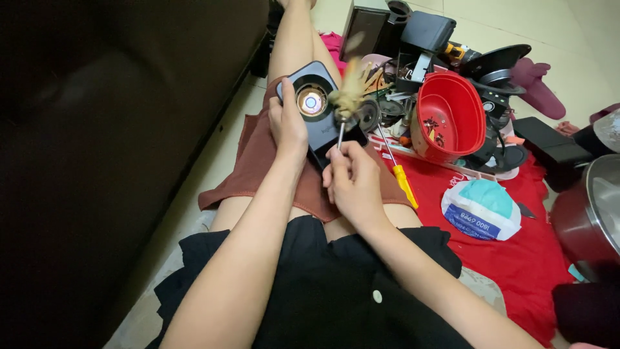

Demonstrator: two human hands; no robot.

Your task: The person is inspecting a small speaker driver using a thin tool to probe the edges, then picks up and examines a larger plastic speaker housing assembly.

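Note:
A small black speaker [320,119] with a shiny round driver lies face up on my lap. My left hand [288,124] grips its left side. My right hand [352,178] pinches the thin metal handle of a brush [347,97], whose tan bristles are blurred over the speaker's right part. I sit on the floor with my legs stretched out, wearing brown shorts and a black top.
A dark sofa [97,161] fills the left. On a red cloth [516,258] to the right lie a yellow-handled screwdriver [400,174], a red bowl [452,116] with small parts, a white and teal packet [481,210], black speaker parts [420,35] and a metal pot [591,213].

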